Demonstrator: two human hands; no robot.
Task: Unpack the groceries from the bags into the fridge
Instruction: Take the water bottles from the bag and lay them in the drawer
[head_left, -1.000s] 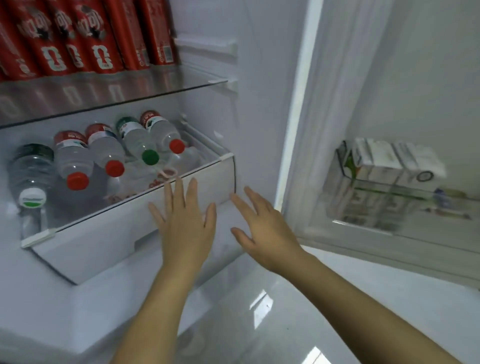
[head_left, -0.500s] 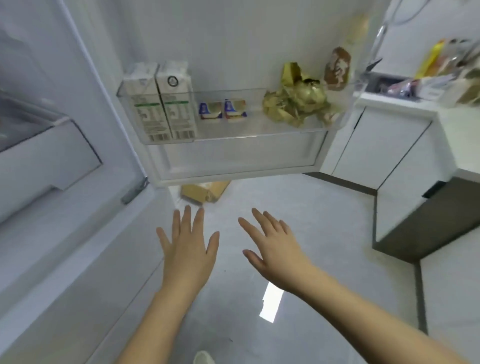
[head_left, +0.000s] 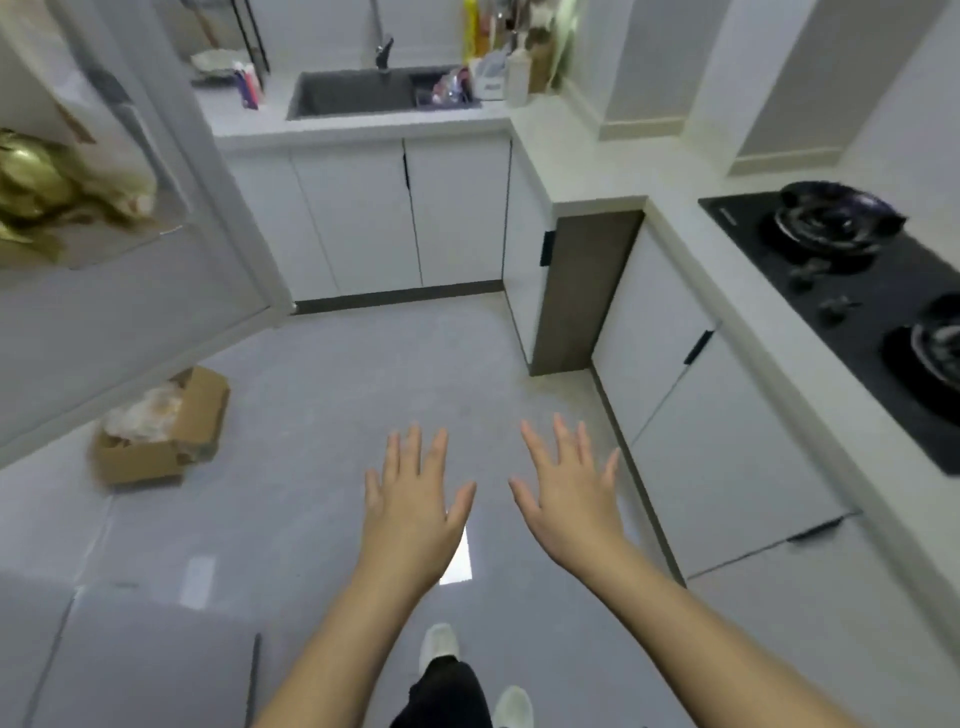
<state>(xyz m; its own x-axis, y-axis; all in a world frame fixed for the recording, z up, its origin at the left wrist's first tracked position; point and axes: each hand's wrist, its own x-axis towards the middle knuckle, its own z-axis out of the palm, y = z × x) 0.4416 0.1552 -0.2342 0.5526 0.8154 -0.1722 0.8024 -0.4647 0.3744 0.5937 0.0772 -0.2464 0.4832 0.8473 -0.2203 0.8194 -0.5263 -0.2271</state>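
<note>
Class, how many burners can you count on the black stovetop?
2. The far burner is at the back of the stovetop; the near burner is cut by the right frame edge. More could be out of view.

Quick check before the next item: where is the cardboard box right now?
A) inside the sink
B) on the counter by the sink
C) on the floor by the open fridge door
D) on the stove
C: the cardboard box sits on the floor at the foot of the open fridge door, in the lower left of the view.
</note>
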